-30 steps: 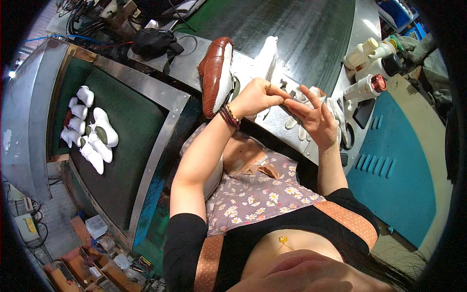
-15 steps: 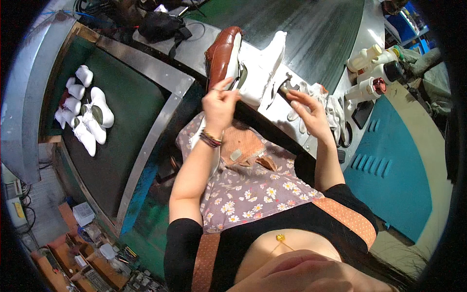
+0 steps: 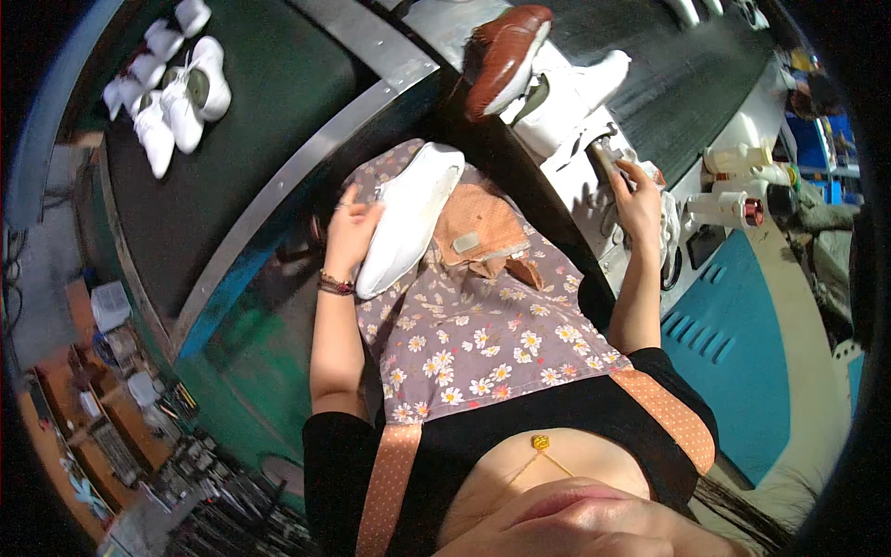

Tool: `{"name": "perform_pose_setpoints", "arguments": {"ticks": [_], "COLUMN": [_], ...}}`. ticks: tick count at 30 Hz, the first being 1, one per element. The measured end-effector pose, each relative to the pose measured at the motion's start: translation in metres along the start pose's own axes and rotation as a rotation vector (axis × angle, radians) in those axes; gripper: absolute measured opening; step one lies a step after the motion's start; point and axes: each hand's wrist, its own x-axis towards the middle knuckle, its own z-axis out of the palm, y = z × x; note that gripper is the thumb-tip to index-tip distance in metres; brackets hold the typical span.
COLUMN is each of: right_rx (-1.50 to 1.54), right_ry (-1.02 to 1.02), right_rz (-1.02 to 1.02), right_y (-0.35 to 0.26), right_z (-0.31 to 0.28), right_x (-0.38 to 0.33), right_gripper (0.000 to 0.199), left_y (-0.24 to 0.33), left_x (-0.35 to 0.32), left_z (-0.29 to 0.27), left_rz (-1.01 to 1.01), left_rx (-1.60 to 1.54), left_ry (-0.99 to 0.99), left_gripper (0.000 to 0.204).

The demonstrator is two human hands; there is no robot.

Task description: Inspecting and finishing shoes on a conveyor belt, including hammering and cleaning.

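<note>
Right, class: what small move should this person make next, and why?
Probably steady the white shoe with the left hand: the shoe lies on the daisy-print apron, with that hand at its side, though blur hides whether it grips. The right hand is away at the metal hand tool, so it gives the shoe no support.

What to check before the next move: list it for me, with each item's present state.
1. White shoe on the lap, over the flowered apron: ok.
2. Left hand firmly holding that shoe: cannot tell; it is at the shoe's edge, fingers blurred.
3. Right hand at the tool: ok, fingertips at its near end.
4. Tool beside the lap shoe: not ok; it is over at the bench.
5. Brown shoe out of both hands: ok.
</note>
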Motion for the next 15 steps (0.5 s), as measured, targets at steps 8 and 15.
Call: {"name": "perform_pose_setpoints", "arguments": {"ticks": [8,15], "right_rx": [0.333,0.374], "right_ry": [-0.075,-0.229], "right_rz": [-0.212,-0.348], "right_y": [-0.008,-0.049], "right_z": [0.021,0.032], "right_x": [0.02,-0.002], "right_gripper": [0.028,0.019], "left_y": [-0.006,0.004], "left_x": [0.005,-0.033], "left_z": [0.046,0.033], "left_rz": [0.11,0.179], "left_rx": [-0.059,-0.535], "left_ry": [-0.205,-0.355], "left_gripper": [0.119,0.114]}}
